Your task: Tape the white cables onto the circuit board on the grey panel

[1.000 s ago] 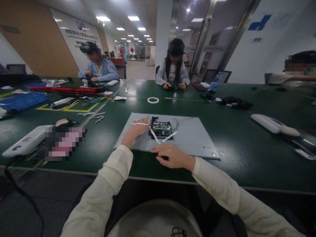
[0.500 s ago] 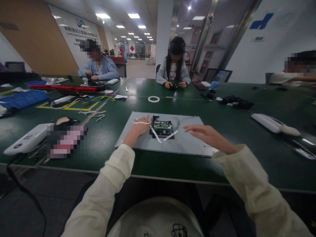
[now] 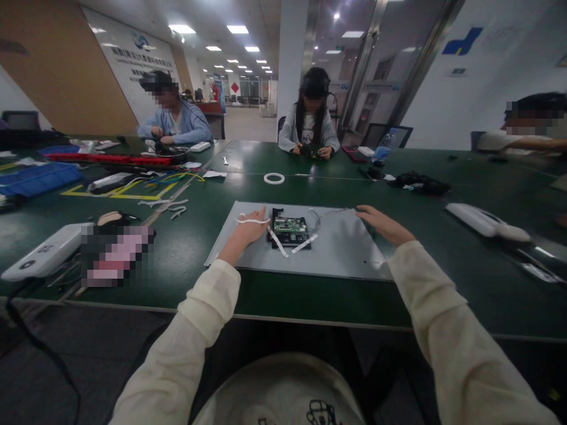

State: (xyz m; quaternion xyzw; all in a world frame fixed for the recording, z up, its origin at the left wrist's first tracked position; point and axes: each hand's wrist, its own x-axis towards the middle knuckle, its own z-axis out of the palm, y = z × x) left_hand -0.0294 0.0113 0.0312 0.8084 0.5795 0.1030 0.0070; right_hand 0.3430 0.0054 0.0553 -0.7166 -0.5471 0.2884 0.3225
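Note:
A grey flat panel (image 3: 336, 260) lies on the table before me, with a green circuit board (image 3: 290, 225) in a black frame near its middle. My left hand (image 3: 250, 231) rests at the panel's left side, beside the board, its index finger stretched forward and other fingers partly hidden. Across the back of this hand runs a thin white strip (image 3: 252, 221). Two short white strips (image 3: 278, 241) slant down from the board's front edge. Over the far right corner of the panel, my right hand (image 3: 383, 224) is open, fingers extended, casting a shadow on the panel. A thin grey cable (image 3: 318, 218) curves behind the board.
A white roll of tape (image 3: 274, 178) lies beyond the panel. To the left are a pink item (image 3: 117, 260), a white device (image 3: 46, 251), curled white strips (image 3: 178, 211) and a blue tray (image 3: 42, 179). Another white device (image 3: 481, 221) stands right. Other people sit around the table.
My right hand has moved right and away from me, from over the panel's right half to its far right corner. The left hand stays in place by the board.

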